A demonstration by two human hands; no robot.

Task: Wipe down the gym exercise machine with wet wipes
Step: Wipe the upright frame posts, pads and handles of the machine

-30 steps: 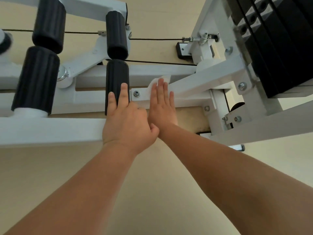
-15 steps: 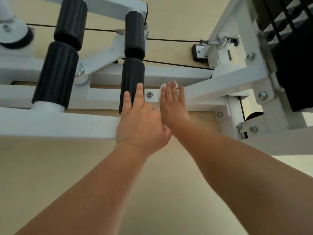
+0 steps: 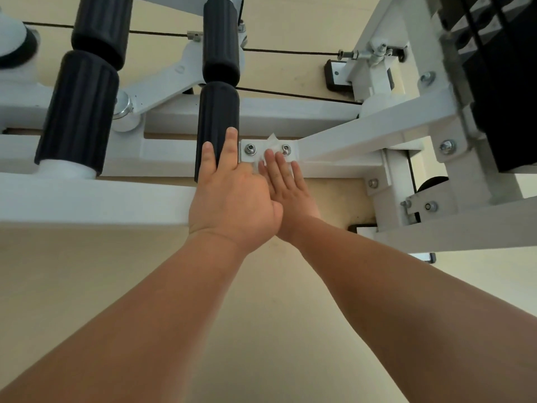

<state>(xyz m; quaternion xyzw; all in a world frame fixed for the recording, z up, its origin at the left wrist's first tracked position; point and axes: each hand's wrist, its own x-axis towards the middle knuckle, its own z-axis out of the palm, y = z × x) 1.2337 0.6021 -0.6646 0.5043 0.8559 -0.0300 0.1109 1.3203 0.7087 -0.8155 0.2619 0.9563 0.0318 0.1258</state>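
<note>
Wet wipe, white crumpled tissue (image 3: 272,140), pressed flat beneath the straight, close-set fingers (image 3: 281,165) of the right hand (image 3: 289,190) onto a white bolted steel plate (image 3: 294,146) of the white-framed gym machine (image 3: 87,199). Left hand (image 3: 232,196), fingers (image 3: 228,149) extended and holding nothing, rests on a black ribbed foam roller (image 3: 218,117). Black weight stack (image 3: 508,82) at far right; beige floor (image 3: 261,315) below.

L hand (image 3: 232,196) & R hand (image 3: 287,187) bare; both forearms bare; fingers (image 3: 280,167) short, thick.

Smooth pale beige floor (image 3: 270,330), soft even light
</note>
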